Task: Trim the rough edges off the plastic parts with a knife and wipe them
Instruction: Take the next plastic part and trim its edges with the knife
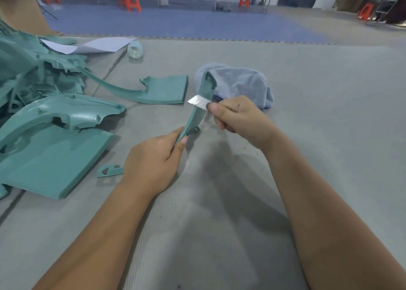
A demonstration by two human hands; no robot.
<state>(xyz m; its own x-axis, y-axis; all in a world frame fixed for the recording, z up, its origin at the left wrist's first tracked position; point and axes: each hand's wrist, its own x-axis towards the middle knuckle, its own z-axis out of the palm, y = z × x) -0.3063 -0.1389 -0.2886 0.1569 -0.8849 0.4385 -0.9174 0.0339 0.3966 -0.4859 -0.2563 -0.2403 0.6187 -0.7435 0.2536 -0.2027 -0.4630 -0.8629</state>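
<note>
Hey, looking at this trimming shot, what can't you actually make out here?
- Knife handle: head view, wrapped inside the right hand; only the blade shows.
- Lower end of the curved plastic strip: covered by the left hand.
- Pile of teal parts: cut off by the left edge.
- Grey cloth: near edge hidden behind the right hand and strip.

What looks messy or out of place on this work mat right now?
Mostly the teal plastic parts, heaped in a tangle at the left instead of stacked. A small offcut lies loose near the left hand, and tiny shavings speckle the mat.
</note>
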